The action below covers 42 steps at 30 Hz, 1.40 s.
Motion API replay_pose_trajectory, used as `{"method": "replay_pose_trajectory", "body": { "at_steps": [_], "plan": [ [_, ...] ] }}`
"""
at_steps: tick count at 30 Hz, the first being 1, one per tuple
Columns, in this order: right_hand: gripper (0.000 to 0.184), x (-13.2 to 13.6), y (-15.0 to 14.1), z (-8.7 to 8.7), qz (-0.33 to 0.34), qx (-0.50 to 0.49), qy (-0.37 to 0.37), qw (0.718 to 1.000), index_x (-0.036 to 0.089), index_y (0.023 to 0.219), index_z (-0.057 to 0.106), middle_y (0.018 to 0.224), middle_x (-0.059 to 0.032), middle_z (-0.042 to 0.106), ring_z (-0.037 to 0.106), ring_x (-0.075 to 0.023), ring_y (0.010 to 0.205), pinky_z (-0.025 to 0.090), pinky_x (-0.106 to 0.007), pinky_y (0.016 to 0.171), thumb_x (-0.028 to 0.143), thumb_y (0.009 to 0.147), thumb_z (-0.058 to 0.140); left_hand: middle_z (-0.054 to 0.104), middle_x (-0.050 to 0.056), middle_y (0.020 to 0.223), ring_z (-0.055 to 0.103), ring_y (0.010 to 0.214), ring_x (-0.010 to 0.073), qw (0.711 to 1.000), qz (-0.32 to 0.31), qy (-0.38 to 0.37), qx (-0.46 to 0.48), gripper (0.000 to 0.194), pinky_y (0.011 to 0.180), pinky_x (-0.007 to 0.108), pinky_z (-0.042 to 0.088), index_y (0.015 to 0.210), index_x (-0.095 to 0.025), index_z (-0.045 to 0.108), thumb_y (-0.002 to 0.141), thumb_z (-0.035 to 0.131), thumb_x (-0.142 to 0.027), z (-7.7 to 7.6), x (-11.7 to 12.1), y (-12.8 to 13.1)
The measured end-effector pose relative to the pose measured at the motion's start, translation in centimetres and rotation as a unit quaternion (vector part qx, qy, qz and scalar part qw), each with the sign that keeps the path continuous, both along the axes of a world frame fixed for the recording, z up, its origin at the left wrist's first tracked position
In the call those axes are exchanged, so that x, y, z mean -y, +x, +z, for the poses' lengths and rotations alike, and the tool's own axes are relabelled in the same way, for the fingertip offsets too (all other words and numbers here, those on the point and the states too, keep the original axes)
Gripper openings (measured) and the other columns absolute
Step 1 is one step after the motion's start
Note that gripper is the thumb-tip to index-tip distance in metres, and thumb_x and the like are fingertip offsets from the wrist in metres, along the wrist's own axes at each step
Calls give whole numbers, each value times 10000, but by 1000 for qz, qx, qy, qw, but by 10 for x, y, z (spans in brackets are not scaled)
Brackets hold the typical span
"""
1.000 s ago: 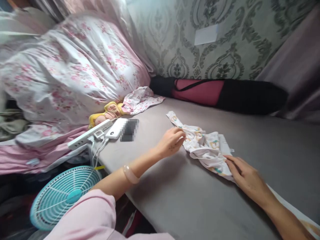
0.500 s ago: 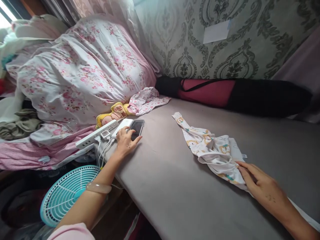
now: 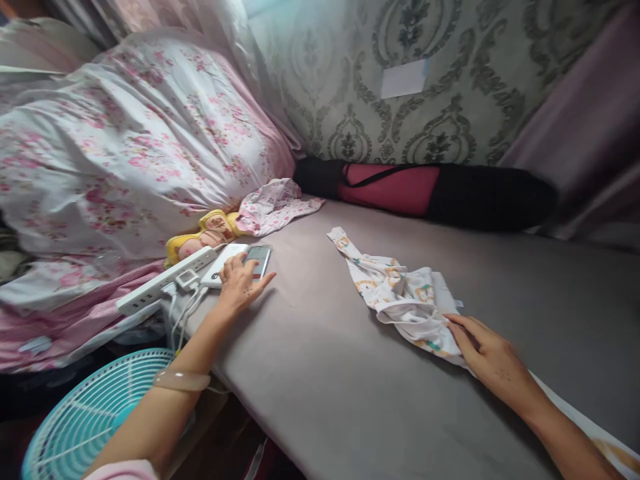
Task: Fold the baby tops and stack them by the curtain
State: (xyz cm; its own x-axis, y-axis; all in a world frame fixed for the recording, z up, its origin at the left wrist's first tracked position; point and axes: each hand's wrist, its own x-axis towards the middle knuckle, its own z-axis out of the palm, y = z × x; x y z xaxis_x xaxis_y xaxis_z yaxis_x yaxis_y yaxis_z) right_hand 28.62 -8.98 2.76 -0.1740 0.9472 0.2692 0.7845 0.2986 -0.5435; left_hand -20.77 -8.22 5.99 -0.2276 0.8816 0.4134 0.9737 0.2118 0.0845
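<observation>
My left hand [image 3: 241, 281] is over the smartphone [image 3: 261, 259], its fingers spread and the thumb stretched out. The phone lies flat with its screen lit; whether my fingertips touch it I cannot tell. Beside it is a white power bank [image 3: 231, 259], partly covered by my fingers. On the grey sheet lies a crumpled white garment [image 3: 400, 293] printed with orange and green figures. My right hand [image 3: 493, 357] pinches its near edge between thumb and fingers. More white printed cloth extends beneath my right forearm.
A white power strip [image 3: 167, 280] with plugs and cables sits at the bed's left edge, above a turquoise fan [image 3: 95, 420]. Behind are a yellow plush item [image 3: 213, 230], a pink-patterned cloth [image 3: 277, 205], floral bedding [image 3: 150, 133] and a long black-and-red bag [image 3: 393, 187].
My left hand has let go of the garment and moved left to the phone. The phone's screen has gone from dark to lit. My right hand keeps its hold on the garment.
</observation>
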Motion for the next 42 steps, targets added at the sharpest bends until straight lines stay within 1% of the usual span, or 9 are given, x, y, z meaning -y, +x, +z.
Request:
{"method": "replay_pose_trajectory", "body": {
  "at_steps": [2, 5, 11, 14, 18, 26, 33, 37, 42],
  "plan": [
    [310, 3, -6, 8, 2, -22, -5, 1000, 245, 1106, 644, 1125, -48, 680, 637, -214, 1015, 478, -310, 879, 412, 939, 443, 460, 170, 1345, 376, 1272, 378, 998, -41, 38, 19, 441, 1032, 538, 312, 1075, -194, 658, 829, 573, -550, 10, -9, 16],
    [284, 7, -11, 22, 1, -54, 5, 999, 226, 1081, 658, 1106, -57, 681, 632, -205, 1004, 470, -306, 879, 366, 940, 456, 545, 114, 1274, 452, 1219, 332, 979, -176, 68, 71, 376, 1034, 506, 321, 1075, -239, 645, 857, 542, -529, 32, -25, 60],
    [255, 14, -6, 49, 8, -84, 17, 996, 238, 1081, 670, 1034, -39, 689, 629, -187, 940, 468, -291, 827, 334, 943, 479, 664, 72, 1105, 586, 1009, 226, 861, -484, -6, 154, 267, 961, 384, 397, 1059, -220, 630, 899, 536, -412, 76, -36, 187],
    [236, 17, -3, 60, 17, -94, 30, 995, 249, 1081, 674, 1024, -29, 688, 627, -183, 939, 458, -296, 849, 325, 938, 501, 676, 56, 1079, 591, 1003, 224, 809, -562, -71, 155, 224, 948, 385, 398, 1085, -227, 617, 894, 535, -310, 82, -36, 240],
    [215, 20, 1, 76, 18, -105, 61, 993, 251, 1069, 678, 1018, -22, 686, 627, -176, 953, 447, -292, 869, 292, 933, 517, 652, 57, 1152, 581, 1038, 235, 783, -594, -110, 148, 349, 926, 381, 407, 1164, -231, 586, 821, 538, -181, 75, -42, 283],
    [186, 23, 9, 91, -1, -112, 78, 991, 242, 1018, 680, 972, -20, 687, 631, -165, 918, 454, -280, 837, 268, 923, 523, 705, 5, 890, 625, 800, 161, 735, -572, -137, 338, 240, 721, 238, 454, 990, -200, 675, 834, 493, -218, 61, -47, 308],
    [270, 27, -3, 93, -1, -62, 75, 995, 238, 1108, 650, 1055, -28, 689, 634, -164, 941, 451, -267, 829, 283, 842, 644, 711, 33, 806, 628, 752, 171, 710, -570, -134, 391, 240, 668, 234, 455, 893, -160, 713, 824, 524, -292, 59, -41, 311],
    [199, 31, -7, 107, -41, 0, 51, 998, 255, 1046, 682, 999, -16, 722, 652, -173, 896, 452, -266, 775, 306, 871, 600, 705, 37, 783, 619, 720, 177, 740, -543, -121, 379, 273, 656, 251, 460, 885, -164, 710, 826, 542, -371, 59, -44, 306],
    [199, 29, -7, 139, -145, 14, 110, 983, 264, 973, 704, 881, -8, 732, 657, -183, 773, 453, -269, 684, 371, 867, 575, 709, 54, 898, 634, 831, 196, 775, -505, -40, 377, 237, 762, 291, 480, 929, -181, 686, 825, 545, -340, 63, -52, 280]
  ]
}}
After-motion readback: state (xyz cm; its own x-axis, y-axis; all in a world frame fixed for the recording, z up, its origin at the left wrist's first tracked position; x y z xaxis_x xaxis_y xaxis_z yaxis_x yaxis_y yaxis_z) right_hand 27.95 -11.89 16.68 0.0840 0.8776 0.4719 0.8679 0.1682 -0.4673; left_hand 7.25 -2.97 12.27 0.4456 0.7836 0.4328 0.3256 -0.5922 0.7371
